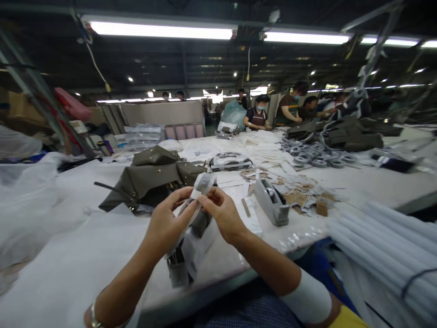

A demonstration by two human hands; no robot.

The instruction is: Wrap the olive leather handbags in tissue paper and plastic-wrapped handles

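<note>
In front of me, my left hand (170,221) and my right hand (223,213) pinch a looped strap (205,181) covered in thin, whitish wrapping. A small white piece, tape or a label, sits on the strap between my thumbs. Below the hands, a dark olive length with translucent wrapping (191,255) hangs or lies near the table edge; whether it joins the strap is hidden. Just beyond my left hand, olive-green bags (150,180) lie on the table. To the right of my right hand stands a grey tape dispenser (273,207).
Brown and white scraps (300,196) lie beyond the dispenser, with wrapped grey rings (307,152) behind. White sheets (102,255) cover the left side. Long white wrapped rolls (392,246) stick out at right. Co-workers (259,116) work across the table (368,182).
</note>
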